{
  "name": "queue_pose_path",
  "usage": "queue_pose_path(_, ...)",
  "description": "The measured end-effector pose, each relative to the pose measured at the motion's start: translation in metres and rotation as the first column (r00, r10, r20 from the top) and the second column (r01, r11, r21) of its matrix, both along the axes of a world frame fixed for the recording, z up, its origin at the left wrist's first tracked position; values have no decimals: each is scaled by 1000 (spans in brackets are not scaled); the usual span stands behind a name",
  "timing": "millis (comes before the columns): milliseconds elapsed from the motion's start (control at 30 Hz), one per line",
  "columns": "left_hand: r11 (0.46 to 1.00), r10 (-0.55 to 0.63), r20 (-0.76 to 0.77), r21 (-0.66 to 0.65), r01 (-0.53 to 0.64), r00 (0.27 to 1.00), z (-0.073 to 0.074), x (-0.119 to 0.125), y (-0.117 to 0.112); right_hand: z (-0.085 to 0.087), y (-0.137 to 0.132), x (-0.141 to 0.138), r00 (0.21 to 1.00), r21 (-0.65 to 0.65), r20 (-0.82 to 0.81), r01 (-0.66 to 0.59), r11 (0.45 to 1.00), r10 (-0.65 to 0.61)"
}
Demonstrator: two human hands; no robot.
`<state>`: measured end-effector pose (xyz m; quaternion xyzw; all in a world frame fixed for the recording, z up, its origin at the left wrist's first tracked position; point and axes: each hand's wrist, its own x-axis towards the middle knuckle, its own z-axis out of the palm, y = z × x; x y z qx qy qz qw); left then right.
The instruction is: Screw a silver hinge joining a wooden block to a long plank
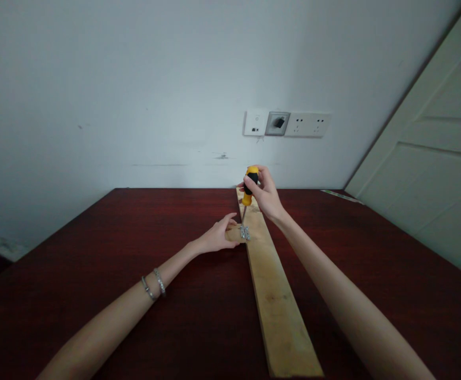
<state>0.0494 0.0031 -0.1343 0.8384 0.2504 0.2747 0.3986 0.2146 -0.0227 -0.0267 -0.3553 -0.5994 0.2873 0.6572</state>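
My right hand is closed round the yellow and black handle of a screwdriver. Its shaft points down, and the tip meets a small metal hinge. That hinge lies across the joint between a long wooden board and a small wood block at the board's left edge. Thumb and fingers of my left hand grip the block from the left. Whether a screw sits under the tip is too small to tell.
The board lies lengthwise on a dark red tabletop, its far end close to the white wall. Sockets and switches are on the wall. A pale panelled door stands to the right. A thin strip lies near the table's back right edge.
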Motion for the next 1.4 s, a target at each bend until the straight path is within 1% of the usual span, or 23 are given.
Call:
queue_pose_path(233,1000,-1,-4,6,1,1000,0,-1,0,-1,0,0,1000,26,13,6,1000,-6)
queue_pose_path(433,1000,3,-3,-3,-3,1000,1,0,-1,2,-2,-4,997,42,52,-50,998,48)
queue_pose_path(500,1000,-2,0,-8,2,1000,1,0,-1,2,-2,-5,997,66,77,-26,997,21)
queue_pose_path(567,1000,-6,-1,-7,6,1000,2,-1,-1,0,0,-5,994,63,106,4,998,-10)
queue_pose_path(633,1000,-7,-7,1,7,1000,2,-1,-2,-2,2,-5,993,23,112,-25,999,22)
queue_pose_path(700,1000,-2,-13,12,2,1000,2,-1,-2,-4,4,-5,993,-21,78,-88,996,90)
queue_pose_path(767,1000,3,-18,21,-3,1000,2,0,-1,-4,4,-4,992,-41,42,-118,992,120)
queue_pose_path(867,1000,-1,-12,26,1,1000,0,0,0,-3,1,-5,994,-37,35,-103,994,105)
queue_pose_path(1033,1000,-25,8,16,25,1000,-4,1,3,0,-3,-8,997,11,74,-31,999,30)
queue_pose_path(1267,1000,-16,14,11,15,1000,-3,0,1,0,2,-8,994,-1,88,62,998,-61)
queue_pose_path(1333,1000,-15,12,10,15,1000,-2,0,1,-1,3,-8,996,24,77,45,999,-47)
queue_pose_path(1400,1000,-11,11,7,11,1000,-2,0,1,-2,3,-9,999,44,47,-3,999,0)
